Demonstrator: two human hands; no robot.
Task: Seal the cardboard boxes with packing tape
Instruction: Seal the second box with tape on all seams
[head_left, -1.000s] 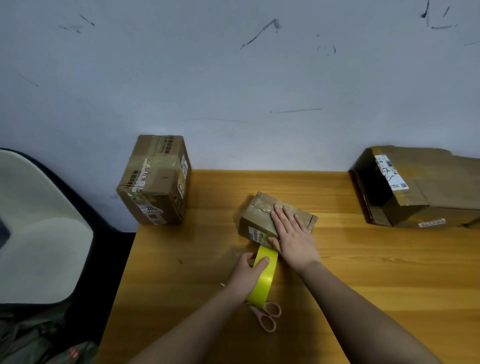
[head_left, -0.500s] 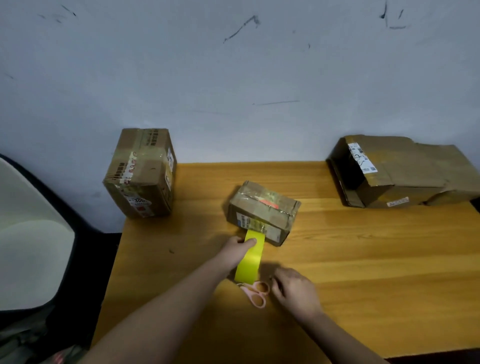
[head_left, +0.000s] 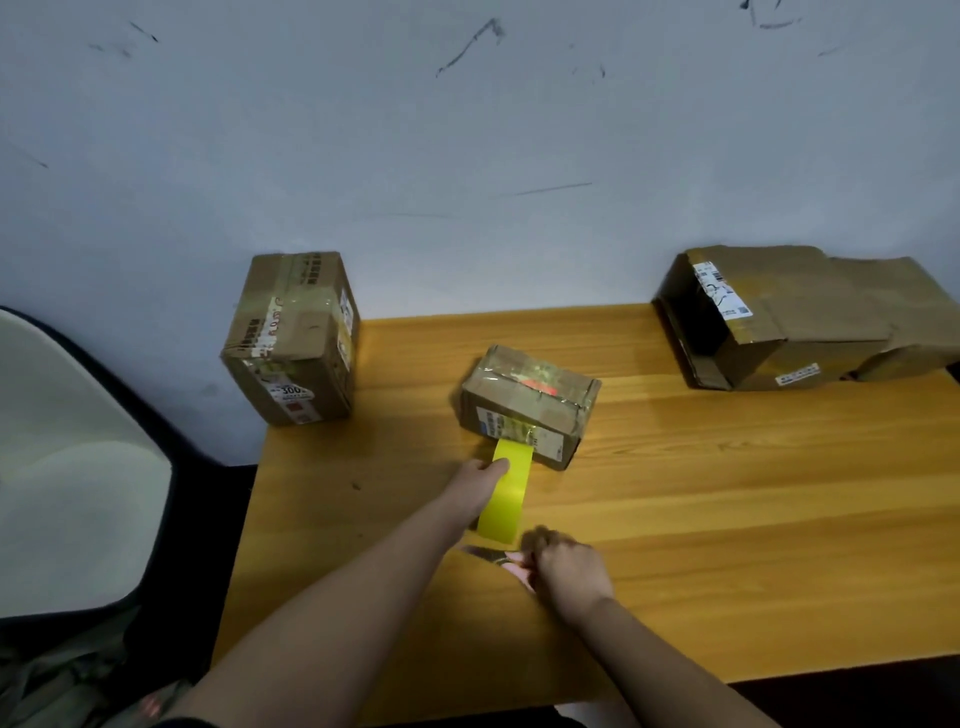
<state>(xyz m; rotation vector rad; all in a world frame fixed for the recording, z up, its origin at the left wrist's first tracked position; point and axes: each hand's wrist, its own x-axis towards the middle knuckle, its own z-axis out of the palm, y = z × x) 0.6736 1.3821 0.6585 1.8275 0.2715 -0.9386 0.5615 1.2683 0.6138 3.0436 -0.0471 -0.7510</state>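
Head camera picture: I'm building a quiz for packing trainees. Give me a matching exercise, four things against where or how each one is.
Things:
1. yellow tape
2. scissors
3. small box
4. torn box

Places or states:
A. far right, by the wall
B. middle of the table
C. in the right hand
D. stretched from the small box, held by the left hand

Pairs: 1-D, 2-C, 3-B, 4-A

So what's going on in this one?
A person is taping the small box at the middle of the wooden table. The left hand holds the yellow tape stretched from the box's near face. The right hand grips pink-handled scissors just below the tape, which is uncut.
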